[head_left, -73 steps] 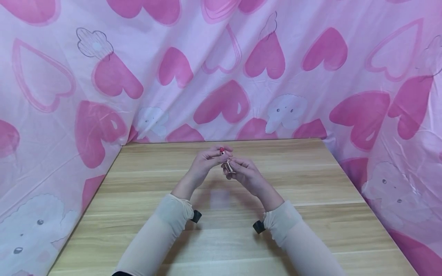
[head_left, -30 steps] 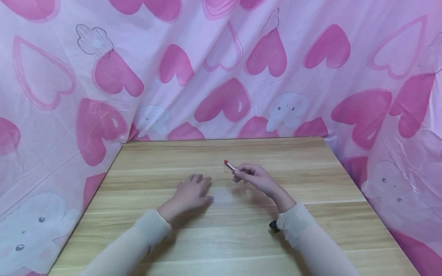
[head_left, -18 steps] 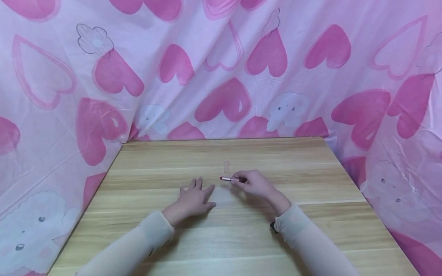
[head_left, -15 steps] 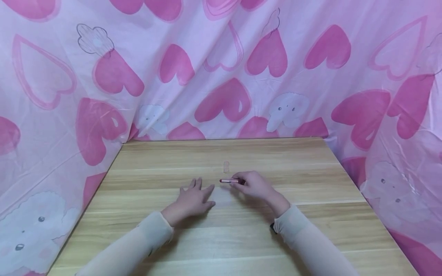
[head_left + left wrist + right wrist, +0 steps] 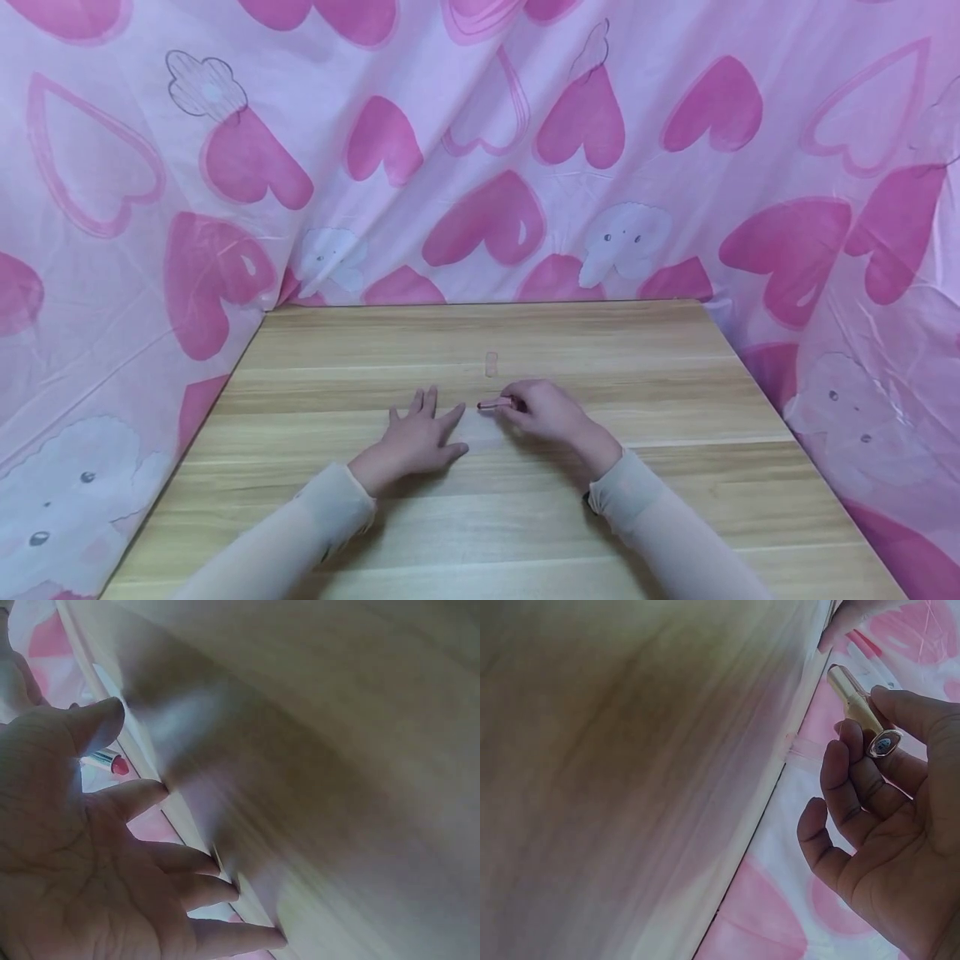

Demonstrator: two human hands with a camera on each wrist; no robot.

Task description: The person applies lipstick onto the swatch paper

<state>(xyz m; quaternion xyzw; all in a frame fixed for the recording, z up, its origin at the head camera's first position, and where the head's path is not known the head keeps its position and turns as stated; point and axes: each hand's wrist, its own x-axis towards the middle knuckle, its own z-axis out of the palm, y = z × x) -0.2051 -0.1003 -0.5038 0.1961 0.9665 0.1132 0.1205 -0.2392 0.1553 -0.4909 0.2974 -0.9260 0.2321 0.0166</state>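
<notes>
1. While the head view looks down, we see the right hand (image 5: 546, 414) pinching a slim gold-cased red lipstick (image 5: 495, 405) low over the pale wooden table (image 5: 675, 500); the left hand (image 5: 417, 437) lies flat, fingers spread, holding nothing. A small clear cap (image 5: 491, 363) stands beyond. We judge set-down in hand.
2. Left wrist: palm open (image 5: 82, 855), red tip (image 5: 118, 765) just beside the thumb.
3. Right wrist: fingers (image 5: 855, 787) curl round the gold tube (image 5: 859, 712); next, lowering flat and letting go.
</notes>
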